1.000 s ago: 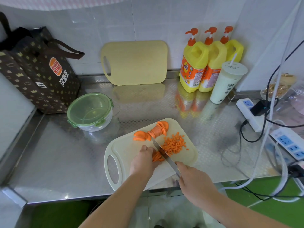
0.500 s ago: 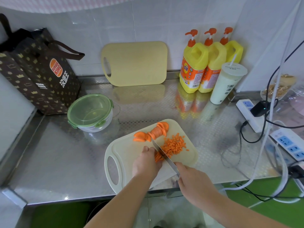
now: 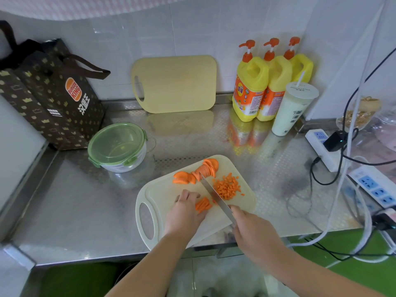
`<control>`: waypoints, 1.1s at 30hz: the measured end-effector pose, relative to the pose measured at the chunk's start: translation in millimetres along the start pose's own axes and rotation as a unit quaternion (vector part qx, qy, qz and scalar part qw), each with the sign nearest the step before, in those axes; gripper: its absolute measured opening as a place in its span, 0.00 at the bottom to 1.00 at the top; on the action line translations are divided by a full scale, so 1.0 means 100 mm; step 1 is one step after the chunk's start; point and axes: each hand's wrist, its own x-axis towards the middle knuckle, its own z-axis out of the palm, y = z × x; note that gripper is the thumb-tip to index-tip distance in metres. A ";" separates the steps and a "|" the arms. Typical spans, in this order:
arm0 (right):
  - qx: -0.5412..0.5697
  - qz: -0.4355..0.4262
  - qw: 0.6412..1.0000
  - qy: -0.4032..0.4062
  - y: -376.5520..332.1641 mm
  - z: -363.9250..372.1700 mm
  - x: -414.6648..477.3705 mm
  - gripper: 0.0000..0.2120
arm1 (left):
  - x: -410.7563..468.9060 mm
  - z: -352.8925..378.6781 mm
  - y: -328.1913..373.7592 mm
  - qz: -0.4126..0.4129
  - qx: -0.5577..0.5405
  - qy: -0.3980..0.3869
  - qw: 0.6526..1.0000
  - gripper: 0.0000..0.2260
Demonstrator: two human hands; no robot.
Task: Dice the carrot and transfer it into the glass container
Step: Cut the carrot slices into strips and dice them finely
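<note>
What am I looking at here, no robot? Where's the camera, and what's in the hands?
No robot: a person's two bare hands, filmed by one wide-angle camera worn on the head, looking down at a steel counter. The right hand grips a knife; the left hand holds down carrot strips on a white cutting board. Also on the board: carrot slices and a diced pile. The glass container, green lid on, stands to the left. Behind: a second board, soap bottles, a cup, a paper bag; power strips to the right.
</note>
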 end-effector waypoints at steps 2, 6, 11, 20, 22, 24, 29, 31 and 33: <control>-0.001 -0.004 1.000 0.000 -0.02 -0.02 -0.01 0.17 | -0.03 0.01 -0.02 0.027 -0.005 0.012 1.000 0.17; -0.012 -0.008 1.000 -0.015 -0.07 0.00 -0.06 0.18 | -0.07 0.06 -0.05 0.070 0.024 0.017 0.997 0.13; -0.025 0.003 0.999 -0.023 -0.11 0.05 -0.07 0.19 | -0.02 0.11 -0.08 0.085 0.014 0.038 0.996 0.11; -0.085 0.019 0.994 -0.072 -0.18 0.08 -0.05 0.18 | -0.03 0.19 -0.10 0.116 0.022 0.094 0.989 0.06; -0.088 0.020 0.993 -0.082 -0.22 0.08 -0.04 0.18 | -0.03 0.21 -0.12 0.125 0.029 0.102 0.986 0.07; -0.095 0.020 0.991 -0.091 -0.24 0.06 -0.01 0.17 | -0.02 0.22 -0.14 0.130 0.031 0.105 0.985 0.08; -0.098 0.023 0.990 -0.102 -0.23 0.10 0.04 0.16 | 0.00 0.22 -0.16 0.137 0.043 0.097 0.985 0.09; -0.085 0.034 0.991 -0.099 -0.21 0.14 0.04 0.15 | -0.01 0.23 -0.16 0.139 0.039 0.106 0.984 0.05; -0.048 0.049 0.993 -0.092 -0.15 0.16 0.06 0.11 | -0.01 0.21 -0.14 0.140 0.029 0.115 0.983 0.05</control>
